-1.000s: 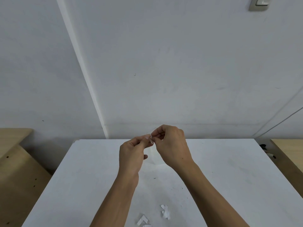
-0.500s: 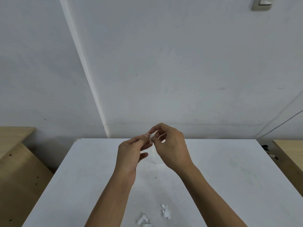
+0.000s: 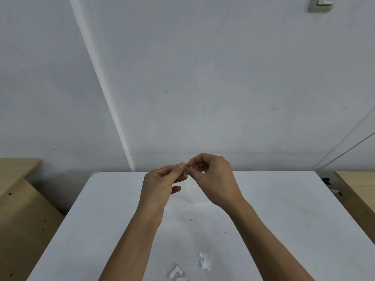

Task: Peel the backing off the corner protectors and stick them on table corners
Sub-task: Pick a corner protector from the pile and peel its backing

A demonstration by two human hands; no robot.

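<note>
Hands are meeting in the air above a white surface (image 3: 284,209), close to its far edge. The left hand (image 3: 160,185) is pinching a tiny clear protector (image 3: 186,172) between its thumb and first finger. The right hand (image 3: 215,179) is pinching the same small piece from the other side, with its fingertips (image 3: 189,164) touching the left ones. Both hands are closed tight on it, and the other fingers are curling in. The piece is so small and see-through that its shape is hard to tell, and I cannot tell if the backing is coming off. Both bare arms are reaching up from the bottom of the view. Near the front edge of the surface, some white paper bits (image 3: 204,261) are lying flat, and a few more bits (image 3: 176,271) are lying just to the left of them. A grey wall (image 3: 223,78) is standing behind the surface, with a light switch (image 3: 320,4) high up on the right. Brown wooden desks are sitting on both sides, one at the left (image 3: 18,209) and one at the right (image 3: 359,185).
</note>
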